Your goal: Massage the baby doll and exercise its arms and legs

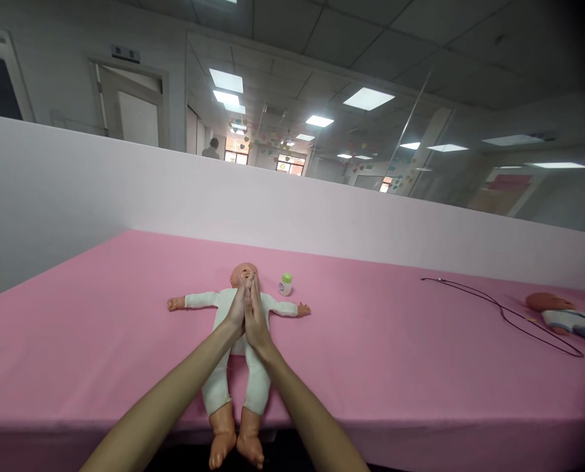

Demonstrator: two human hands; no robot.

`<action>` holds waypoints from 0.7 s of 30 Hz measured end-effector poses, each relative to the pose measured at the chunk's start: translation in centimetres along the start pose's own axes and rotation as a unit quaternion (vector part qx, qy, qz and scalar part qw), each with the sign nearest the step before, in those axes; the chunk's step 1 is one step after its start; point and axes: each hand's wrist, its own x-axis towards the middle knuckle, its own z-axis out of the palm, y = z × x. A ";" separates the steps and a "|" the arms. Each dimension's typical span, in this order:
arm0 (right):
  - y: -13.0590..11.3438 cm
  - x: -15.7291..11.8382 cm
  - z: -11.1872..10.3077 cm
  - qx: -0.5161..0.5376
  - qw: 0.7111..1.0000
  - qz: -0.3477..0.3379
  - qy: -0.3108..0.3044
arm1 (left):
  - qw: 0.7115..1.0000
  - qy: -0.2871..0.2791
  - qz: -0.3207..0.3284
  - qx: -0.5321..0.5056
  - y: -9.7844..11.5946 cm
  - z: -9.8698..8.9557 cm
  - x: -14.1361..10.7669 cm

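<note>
My left hand (237,307) and my right hand (256,314) are held palm against palm above the chest of a baby doll (258,383). Their fingers are stretched out toward the doll's head, and no object shows between them. On its back, the doll lies with both arms spread and its feet hanging past the table's front edge. It has a white cloth body with bare plastic head, hands and feet. My hands hide much of its chest and part of its chin. Beside its head stands a small white jar (285,285) with a green lid.
Pink cloth covers the table (371,354). Toward the right lie a thin dark cord (502,308) in a loop and a second doll (553,305) in white and blue clothes. A low white wall (273,203) with glass above it borders the back.
</note>
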 end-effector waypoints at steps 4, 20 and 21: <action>3.6 1.7 -2.3 -0.098 0.995 0.008 0.001 | 0.996 -0.044 -0.005 0.077 -1.1 -2.5 1.3; 10.7 -0.9 -9.5 -0.544 0.837 0.050 -0.031 | 0.610 0.078 0.171 0.770 -5.1 -17.2 0.1; 10.4 -0.8 -9.6 -0.536 0.842 0.059 -0.026 | 0.611 0.082 0.168 0.770 -4.9 -17.0 0.2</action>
